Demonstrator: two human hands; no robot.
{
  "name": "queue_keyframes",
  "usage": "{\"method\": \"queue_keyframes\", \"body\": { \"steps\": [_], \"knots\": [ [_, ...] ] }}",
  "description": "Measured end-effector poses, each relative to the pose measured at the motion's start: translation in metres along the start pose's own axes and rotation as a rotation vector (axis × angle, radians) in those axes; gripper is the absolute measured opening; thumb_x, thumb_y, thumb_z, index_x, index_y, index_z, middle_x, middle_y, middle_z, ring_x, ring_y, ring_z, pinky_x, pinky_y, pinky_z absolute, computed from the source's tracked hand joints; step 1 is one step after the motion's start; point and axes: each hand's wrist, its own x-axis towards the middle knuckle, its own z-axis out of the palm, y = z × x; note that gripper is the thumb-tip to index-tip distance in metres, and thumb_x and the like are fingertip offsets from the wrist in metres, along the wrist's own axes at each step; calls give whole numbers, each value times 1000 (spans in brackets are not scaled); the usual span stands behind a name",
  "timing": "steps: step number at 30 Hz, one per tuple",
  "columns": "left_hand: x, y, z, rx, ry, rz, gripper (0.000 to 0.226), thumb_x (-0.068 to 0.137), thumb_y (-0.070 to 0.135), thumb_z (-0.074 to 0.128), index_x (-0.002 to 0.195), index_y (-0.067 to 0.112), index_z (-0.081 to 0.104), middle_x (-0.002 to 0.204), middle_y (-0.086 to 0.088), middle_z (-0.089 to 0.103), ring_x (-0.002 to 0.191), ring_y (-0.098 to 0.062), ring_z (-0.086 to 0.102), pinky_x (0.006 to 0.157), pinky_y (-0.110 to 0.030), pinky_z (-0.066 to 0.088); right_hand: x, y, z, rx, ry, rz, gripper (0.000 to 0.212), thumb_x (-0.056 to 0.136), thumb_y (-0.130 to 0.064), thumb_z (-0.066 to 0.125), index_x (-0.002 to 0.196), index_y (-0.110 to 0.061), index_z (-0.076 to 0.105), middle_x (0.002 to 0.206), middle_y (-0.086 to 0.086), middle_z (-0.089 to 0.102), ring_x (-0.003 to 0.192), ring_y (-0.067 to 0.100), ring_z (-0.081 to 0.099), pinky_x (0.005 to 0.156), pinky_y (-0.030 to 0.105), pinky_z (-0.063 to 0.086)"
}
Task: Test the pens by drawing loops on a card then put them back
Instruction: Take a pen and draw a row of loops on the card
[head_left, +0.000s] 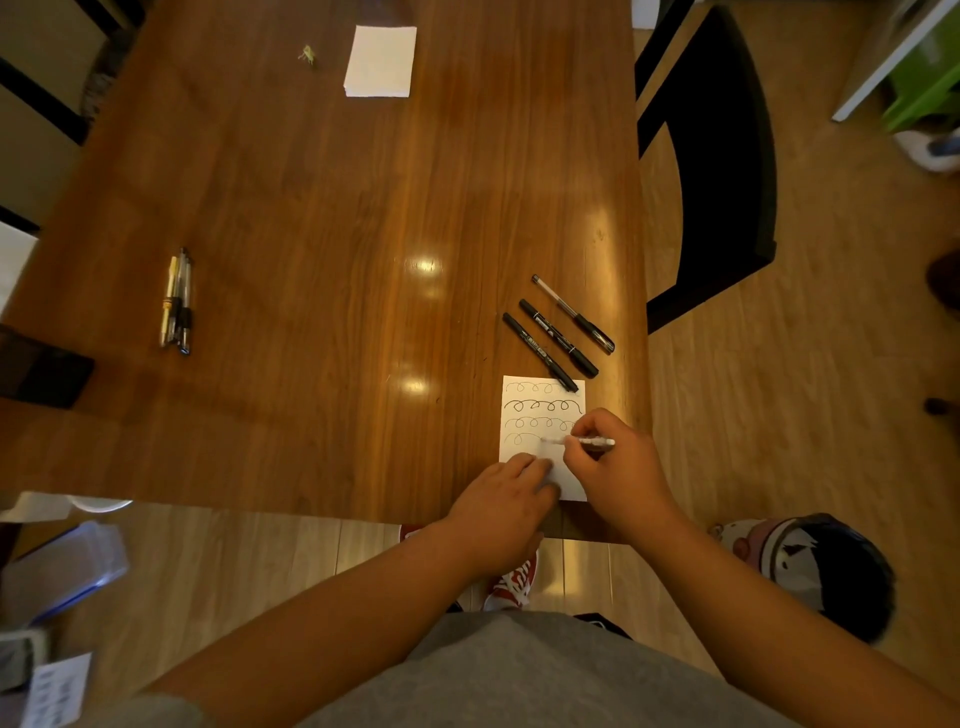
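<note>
Both my forearms come in from the bottom of the view and meet near the front right corner of the table (311, 208). My right hand (618, 462) sits a bit higher than the left, wrist bent in toward the middle, knuckles up. Its fingers are curled tight and pinch a white pen (587, 442), which lies almost flat, with the back end sticking out to the right past my fingers and the tip pointing left. The tip is down on the card (540, 415), in the fourth row, just right of the one loop drawn there. The three rows above it are full of loops, and the second one is much bolder than the others.

My left hand (511, 491) lies palm down, fingers mostly straight and relaxed. The fingertips press on the bottom left part of the card, and it grips nothing. The two hands nearly touch over the lower edge of the card.

Just above the card lie three black pens (558, 338) side by side, all slanted the same way. The nearest one rests its end on the card's top right corner. Well apart, over on the left side of the table, a bunch of pens (176, 304) lies close together. At the far end there's a stack of white cards (381, 61).
</note>
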Motion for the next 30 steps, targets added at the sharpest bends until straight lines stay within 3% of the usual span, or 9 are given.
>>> {"method": "queue_keyframes", "body": {
  "steps": [5, 10, 18, 23, 30],
  "knots": [
    [3, 1, -2, 20, 1, 3, 55, 94, 38, 53, 143, 21, 36, 150, -10, 33, 135, -27, 30, 104, -42, 37, -3, 0, 1, -6, -31, 0, 16, 91, -21, 65, 88, -32, 54, 86, -13, 61, 79, 2, 59, 59, 12, 45],
    [3, 3, -1, 36, -15, -8, 56, 94, 39, 52, 145, 24, 34, 153, -11, 28, 137, -29, 27, 104, -44, 36, 1, -2, 3, 41, -10, 12, 9, 92, -22, 65, 93, -28, 57, 93, -10, 63, 82, 5, 59, 61, 13, 46],
    [6, 6, -3, 33, -15, -2, 51, 95, 36, 51, 141, 19, 39, 154, -13, 28, 138, -31, 25, 110, -46, 30, 4, 2, -4, 31, 34, 6, 12, 91, -22, 66, 89, -30, 57, 86, -10, 63, 78, 5, 61, 62, 17, 50],
    [9, 9, -2, 20, -11, -6, 50, 93, 36, 54, 138, 17, 41, 152, -14, 29, 137, -31, 28, 108, -45, 33, 3, 7, -7, 22, 48, 13, 13, 91, -24, 66, 88, -32, 56, 84, -16, 61, 77, 4, 60, 58, 13, 46],
    [14, 9, -1, 47, -44, -21, 64, 94, 41, 52, 149, 23, 24, 157, -11, 23, 139, -31, 25, 107, -46, 33, -3, 11, -11, 30, 22, 5, 24, 91, -20, 65, 80, -36, 51, 86, -18, 60, 80, -5, 55, 59, 12, 48]
  ]
}}
